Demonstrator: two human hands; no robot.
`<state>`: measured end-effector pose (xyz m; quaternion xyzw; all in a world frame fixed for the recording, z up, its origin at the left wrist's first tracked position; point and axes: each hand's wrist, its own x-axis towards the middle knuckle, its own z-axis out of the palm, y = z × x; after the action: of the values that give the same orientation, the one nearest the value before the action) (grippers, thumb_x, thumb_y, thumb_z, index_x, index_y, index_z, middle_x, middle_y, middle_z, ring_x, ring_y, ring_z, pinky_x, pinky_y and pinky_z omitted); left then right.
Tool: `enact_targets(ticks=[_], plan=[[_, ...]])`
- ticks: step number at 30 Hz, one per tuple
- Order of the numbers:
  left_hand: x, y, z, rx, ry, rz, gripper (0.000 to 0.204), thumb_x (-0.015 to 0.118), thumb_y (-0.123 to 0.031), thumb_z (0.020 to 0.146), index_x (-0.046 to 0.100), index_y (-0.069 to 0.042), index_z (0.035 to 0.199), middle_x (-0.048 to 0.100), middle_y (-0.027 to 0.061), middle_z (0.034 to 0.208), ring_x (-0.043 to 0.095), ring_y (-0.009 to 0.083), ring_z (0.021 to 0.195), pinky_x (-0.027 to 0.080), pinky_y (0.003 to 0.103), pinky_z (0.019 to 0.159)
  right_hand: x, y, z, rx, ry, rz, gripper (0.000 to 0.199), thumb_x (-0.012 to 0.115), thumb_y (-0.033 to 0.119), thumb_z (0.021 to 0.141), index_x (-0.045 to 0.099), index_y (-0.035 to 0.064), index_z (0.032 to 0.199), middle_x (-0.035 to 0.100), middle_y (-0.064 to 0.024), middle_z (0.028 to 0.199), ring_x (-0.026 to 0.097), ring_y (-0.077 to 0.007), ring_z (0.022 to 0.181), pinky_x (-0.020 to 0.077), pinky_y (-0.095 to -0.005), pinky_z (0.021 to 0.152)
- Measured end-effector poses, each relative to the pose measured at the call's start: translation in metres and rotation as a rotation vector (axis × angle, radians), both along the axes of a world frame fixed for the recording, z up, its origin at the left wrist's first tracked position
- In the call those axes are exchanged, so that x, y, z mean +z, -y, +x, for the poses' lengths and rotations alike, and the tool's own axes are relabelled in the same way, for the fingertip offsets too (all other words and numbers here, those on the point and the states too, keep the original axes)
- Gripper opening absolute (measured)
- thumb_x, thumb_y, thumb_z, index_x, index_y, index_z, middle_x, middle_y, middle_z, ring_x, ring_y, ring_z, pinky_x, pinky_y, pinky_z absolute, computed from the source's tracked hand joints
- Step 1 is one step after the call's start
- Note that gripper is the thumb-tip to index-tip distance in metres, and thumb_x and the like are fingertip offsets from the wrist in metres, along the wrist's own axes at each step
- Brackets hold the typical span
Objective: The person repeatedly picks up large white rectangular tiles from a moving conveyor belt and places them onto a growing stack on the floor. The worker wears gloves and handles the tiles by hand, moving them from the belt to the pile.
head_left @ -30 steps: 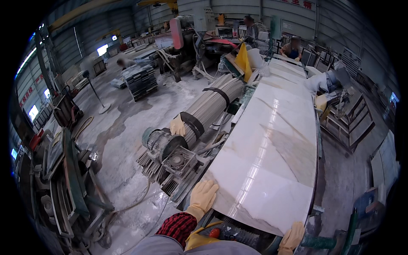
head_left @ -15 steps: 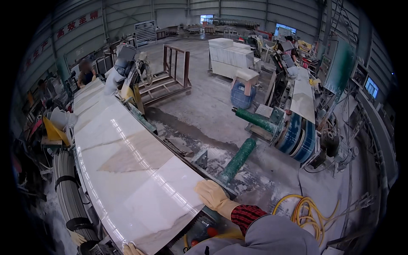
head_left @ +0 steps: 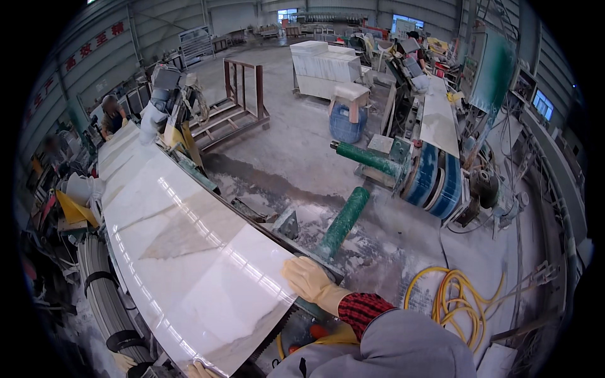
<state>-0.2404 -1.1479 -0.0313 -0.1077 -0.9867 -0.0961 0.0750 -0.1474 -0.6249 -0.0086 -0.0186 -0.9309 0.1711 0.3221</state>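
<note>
A long, glossy white marble slab point(head_left: 183, 277) with beige-grey veining lies on a machine bed, running from its near end away to the far left. My right hand point(head_left: 309, 280), in a cream rubber glove, is closed over its right edge close to the near corner, thumb side partly hidden. At the bottom of the picture my left hand point(head_left: 200, 370), gloved alike, grips the slab's near left edge; only its fingers show. Below the slab's near end runs a dark toothed belt point(head_left: 276, 334).
Green rollers point(head_left: 343, 222) and a blue-belted machine point(head_left: 435, 183) stand to the right, above a coiled yellow hose point(head_left: 454, 302). A rusty metal frame point(head_left: 242, 101) and a blue barrel point(head_left: 346, 121) are farther off. Someone point(head_left: 113, 116) stands by the slab's far end.
My view has tilted down and turned slightly right, so the surroundings sit higher and farther left. Both hands keep their places on the slab's edges.
</note>
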Motion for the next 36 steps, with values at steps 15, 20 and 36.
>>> enact_targets(ticks=[15, 20, 36], plan=[[-0.016, 0.011, -0.003, -0.057, -0.067, -0.006, 0.051, 0.058, -0.027, 0.127, 0.072, -0.001, 0.169, 0.062, 0.0312, 0.182, 0.045, 0.0528, 0.177, 0.029, 0.063, 0.151, 0.000, 0.001, 0.007, 0.014, -0.064, -0.057, 0.023, 0.073, 0.018, 0.106, 0.075, 0.0093, 0.127, 0.073, -0.0137, 0.128, 0.069, -0.0375, 0.123, 0.0541, -0.0522, 0.115], [-0.040, 0.018, 0.000, -0.057, -0.275, 0.131, 0.046, 0.060, -0.016, 0.126, 0.076, 0.000, 0.166, 0.068, 0.0341, 0.175, 0.061, 0.0566, 0.162, 0.041, 0.063, 0.143, 0.018, 0.010, 0.005, 0.006, -0.117, -0.099, 0.022, 0.075, 0.014, 0.100, 0.074, 0.0057, 0.121, 0.076, -0.0173, 0.127, 0.071, -0.0427, 0.119, 0.0551, -0.0568, 0.108], [-0.015, 0.007, 0.011, -0.141, -0.201, 0.063, 0.048, 0.064, -0.014, 0.118, 0.068, -0.001, 0.164, 0.063, 0.0351, 0.172, 0.056, 0.0604, 0.157, 0.041, 0.068, 0.136, -0.060, 0.158, 0.055, 0.263, 0.917, -1.753, 0.069, 0.079, 0.047, 0.123, 0.066, 0.0013, 0.173, 0.076, -0.0219, 0.166, 0.071, -0.0379, 0.161, 0.0550, -0.0499, 0.139]])
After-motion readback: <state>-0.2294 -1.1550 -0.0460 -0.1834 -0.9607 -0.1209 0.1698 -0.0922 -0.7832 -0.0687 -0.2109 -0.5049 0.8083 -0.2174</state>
